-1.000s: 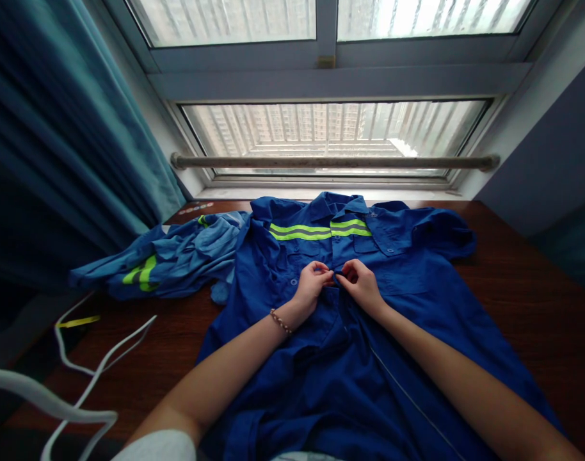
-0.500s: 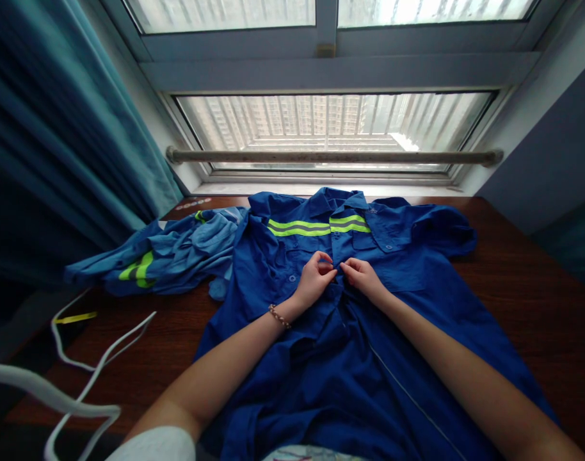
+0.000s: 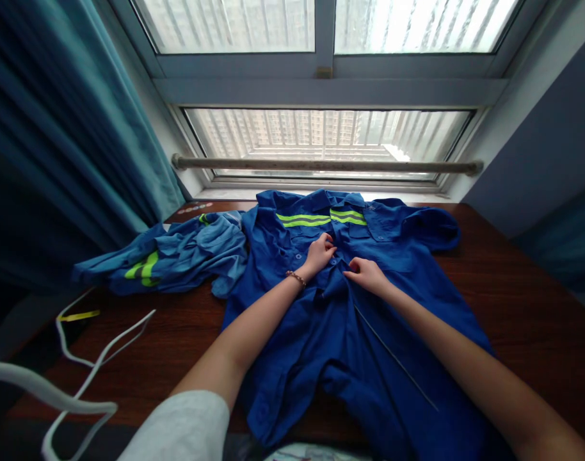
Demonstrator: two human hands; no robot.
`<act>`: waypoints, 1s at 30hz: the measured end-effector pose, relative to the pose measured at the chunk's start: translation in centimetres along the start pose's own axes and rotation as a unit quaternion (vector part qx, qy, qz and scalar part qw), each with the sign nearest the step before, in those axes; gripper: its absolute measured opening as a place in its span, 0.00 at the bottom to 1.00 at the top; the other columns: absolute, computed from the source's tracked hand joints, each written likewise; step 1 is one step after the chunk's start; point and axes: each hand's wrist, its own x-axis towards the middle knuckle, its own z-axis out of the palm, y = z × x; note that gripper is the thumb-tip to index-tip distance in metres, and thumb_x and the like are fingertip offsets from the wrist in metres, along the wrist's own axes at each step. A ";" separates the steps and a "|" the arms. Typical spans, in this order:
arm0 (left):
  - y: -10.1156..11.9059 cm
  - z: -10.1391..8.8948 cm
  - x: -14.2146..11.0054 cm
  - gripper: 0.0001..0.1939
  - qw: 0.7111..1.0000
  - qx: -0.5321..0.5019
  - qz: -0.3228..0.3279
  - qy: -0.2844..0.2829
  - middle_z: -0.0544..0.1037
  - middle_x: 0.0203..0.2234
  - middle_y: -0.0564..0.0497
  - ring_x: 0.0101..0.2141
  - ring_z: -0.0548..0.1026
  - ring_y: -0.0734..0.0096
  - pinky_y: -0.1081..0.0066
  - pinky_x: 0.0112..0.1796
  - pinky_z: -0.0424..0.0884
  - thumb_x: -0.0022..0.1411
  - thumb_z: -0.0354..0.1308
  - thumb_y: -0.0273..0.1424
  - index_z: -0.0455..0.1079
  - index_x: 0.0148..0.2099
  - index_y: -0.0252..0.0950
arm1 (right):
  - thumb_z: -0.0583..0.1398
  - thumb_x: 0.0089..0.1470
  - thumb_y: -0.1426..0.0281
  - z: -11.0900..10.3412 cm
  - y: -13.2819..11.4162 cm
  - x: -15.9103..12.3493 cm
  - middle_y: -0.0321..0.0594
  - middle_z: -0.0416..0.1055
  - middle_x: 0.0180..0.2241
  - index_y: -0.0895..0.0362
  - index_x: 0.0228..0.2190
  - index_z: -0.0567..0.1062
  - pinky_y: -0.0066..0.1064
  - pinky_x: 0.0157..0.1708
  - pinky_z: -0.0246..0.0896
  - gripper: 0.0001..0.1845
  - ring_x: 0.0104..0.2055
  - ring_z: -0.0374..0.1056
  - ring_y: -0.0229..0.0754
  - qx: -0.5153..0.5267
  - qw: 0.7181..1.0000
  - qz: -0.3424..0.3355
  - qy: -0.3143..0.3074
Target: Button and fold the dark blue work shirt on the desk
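Observation:
A dark blue work shirt (image 3: 398, 259) with buttons and yellow-green reflective stripes (image 3: 302, 220) lies spread front up, collar toward the window. My left hand (image 3: 320, 254), a beaded bracelet on its wrist, pinches cloth at the front opening just below the stripe. A little lower and to the right, my right hand (image 3: 368, 276) has thumb and forefinger closed on the other front edge. A button (image 3: 334, 261) shows between the two hands. Beneath them the lower front hangs in folds, parted toward the hem.
A crumpled lighter blue garment (image 3: 201, 250) with reflective bands lies left on the dark wooden table (image 3: 527, 307). A white cable (image 3: 93, 371) with a yellow tag (image 3: 80, 316) loops at lower left. A metal rail (image 3: 321, 166) crosses the window; a blue curtain (image 3: 95, 128) hangs left.
My hands have moved apart: the left slightly up the front, the right slightly down and right. The lower front of the shirt has parted, showing table between its edges. The view has shifted slightly.

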 end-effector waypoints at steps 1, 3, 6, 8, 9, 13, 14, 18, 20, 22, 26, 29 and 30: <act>0.0 0.1 0.5 0.09 1.000 0.014 0.007 0.008 0.73 0.20 0.54 0.20 0.71 0.73 0.76 0.25 0.63 0.50 0.57 0.25 0.62 0.35 0.36 | 0.62 0.38 0.64 -0.1 -0.1 -0.3 0.32 0.63 0.16 0.57 0.16 0.66 0.24 0.20 0.49 0.12 0.21 0.58 0.34 0.014 1.000 0.019 -0.010; 0.4 0.2 0.8 0.09 0.998 0.043 0.022 0.026 0.73 0.20 0.53 0.22 0.71 0.72 0.75 0.27 0.62 0.49 0.58 0.25 0.64 0.35 0.36 | 0.63 0.37 0.63 -0.4 -0.4 -1.0 0.31 0.62 0.15 0.58 0.15 0.65 0.25 0.20 0.51 0.14 0.20 0.59 0.34 0.088 0.993 0.067 -0.033; 2.1 -0.8 -0.3 0.07 0.991 0.104 0.051 0.060 0.73 0.22 0.51 0.24 0.71 0.70 0.74 0.29 0.62 0.51 0.57 0.27 0.66 0.36 0.36 | 0.64 0.36 0.64 -1.0 -1.0 -2.2 0.35 0.70 0.21 0.59 0.23 0.71 0.27 0.24 0.60 0.12 0.25 0.66 0.38 0.284 0.945 0.142 -0.075; 3.8 -2.2 -2.0 0.06 0.985 0.132 0.072 0.080 0.73 0.23 0.51 0.23 0.70 0.71 0.74 0.29 0.62 0.54 0.55 0.31 0.67 0.35 0.36 | 0.65 0.35 0.67 -1.7 -1.3 -2.9 0.38 0.73 0.28 0.59 0.31 0.72 0.30 0.29 0.64 0.17 0.29 0.69 0.41 0.393 0.895 0.184 -0.101; 4.9 -3.2 -3.1 0.06 0.985 0.130 0.076 0.084 0.73 0.23 0.51 0.23 0.69 0.72 0.75 0.28 0.62 0.56 0.53 0.33 0.67 0.35 0.36 | 0.66 0.35 0.68 -2.0 -1.4 -3.1 0.39 0.74 0.30 0.58 0.33 0.72 0.31 0.31 0.65 0.18 0.31 0.70 0.41 0.430 0.873 0.202 -0.110; 9.8 -7.3 -8.2 0.09 0.999 0.001 0.017 -0.033 0.71 0.20 0.53 0.23 0.70 0.73 0.77 0.26 0.64 0.56 0.53 0.36 0.67 0.31 0.35 | 0.66 0.34 0.72 -2.6 -1.2 -3.2 0.38 0.74 0.31 0.56 0.35 0.72 0.30 0.32 0.67 0.20 0.30 0.71 0.40 0.492 0.830 0.247 -0.093; 11.0 -8.1 -9.6 0.10 0.992 -0.044 -0.018 -0.113 0.71 0.19 0.53 0.22 0.70 0.73 0.77 0.26 0.65 0.55 0.53 0.37 0.68 0.30 0.35 | 0.66 0.34 0.73 -2.6 -1.1 -3.1 0.37 0.75 0.31 0.56 0.35 0.72 0.30 0.31 0.67 0.20 0.30 0.71 0.40 0.492 0.831 0.247 -0.084; 14.7 -9.5 -13.9 0.14 0.845 -0.186 -0.176 -0.470 0.75 0.36 0.48 0.29 0.75 0.69 0.74 0.28 0.70 0.55 0.54 0.39 0.70 0.42 0.37 | 0.64 0.36 0.73 -2.2 -1.0 -2.3 0.39 0.74 0.31 0.56 0.36 0.73 0.31 0.31 0.67 0.19 0.32 0.71 0.43 0.457 0.864 0.201 -0.059; 15.4 -9.0 -14.7 0.18 0.769 -0.218 -0.184 -0.572 0.75 0.39 0.48 0.35 0.75 0.65 0.72 0.32 0.71 0.54 0.56 0.37 0.68 0.47 0.38 | 0.64 0.37 0.72 -2.1 -1.1 -2.0 0.40 0.74 0.31 0.56 0.35 0.73 0.31 0.30 0.66 0.17 0.32 0.71 0.43 0.448 0.872 0.191 -0.048; 15.1 -8.1 -14.3 0.18 0.762 -0.228 -0.164 -0.584 0.76 0.36 0.47 0.36 0.75 0.62 0.71 0.33 0.72 0.52 0.58 0.36 0.70 0.45 0.36 | 0.64 0.38 0.71 -2.1 -1.4 -2.0 0.40 0.74 0.30 0.57 0.33 0.73 0.31 0.29 0.66 0.14 0.31 0.71 0.43 0.452 0.869 0.196 -0.043; 11.3 -5.3 -11.2 0.12 0.881 -0.184 -0.141 -0.413 0.76 0.29 0.47 0.27 0.75 0.67 0.73 0.26 0.70 0.53 0.56 0.36 0.71 0.36 0.33 | 0.64 0.40 0.66 -2.5 -2.1 -2.8 0.39 0.73 0.25 0.58 0.27 0.73 0.29 0.25 0.64 0.10 0.27 0.69 0.41 0.463 0.861 0.200 -0.065; 7.2 -3.0 -9.1 0.10 0.966 -0.045 -0.093 -0.239 0.74 0.27 0.50 0.21 0.72 0.74 0.77 0.21 0.66 0.51 0.57 0.34 0.69 0.36 0.33 | 0.63 0.41 0.62 -2.8 -2.4 -4.0 0.36 0.71 0.21 0.58 0.25 0.72 0.27 0.22 0.60 0.11 0.22 0.67 0.37 0.469 0.851 0.210 -0.109; 6.0 -2.4 -8.8 0.11 0.976 -0.004 -0.073 -0.207 0.74 0.28 0.51 0.21 0.71 0.75 0.77 0.21 0.64 0.50 0.57 0.33 0.68 0.37 0.33 | 0.63 0.41 0.62 -2.8 -2.5 -4.5 0.35 0.70 0.20 0.58 0.24 0.71 0.26 0.21 0.59 0.12 0.20 0.65 0.36 0.475 0.845 0.214 -0.121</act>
